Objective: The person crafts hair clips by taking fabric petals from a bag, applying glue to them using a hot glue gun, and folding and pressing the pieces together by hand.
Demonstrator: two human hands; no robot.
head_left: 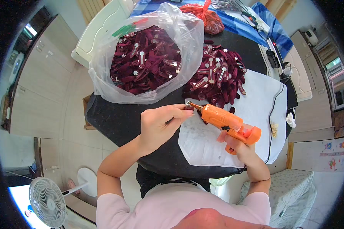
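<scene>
Between the thumb and fingertips of my left hand is a small dark red hair clip with a shiny metal part on top. My right hand is wrapped round the handle of an orange glue gun. Its metal nozzle points left and reaches the clip; I cannot tell whether they touch. Just beyond lies a heap of dark red velvety hair clips, many showing silvery metal. More of the same fill a clear plastic bag at the back left.
White paper covers part of the black tabletop. A black cord runs across the paper at right, near a crumpled white tissue. At the back sits a red plastic bag. A white fan stands on the floor, lower left.
</scene>
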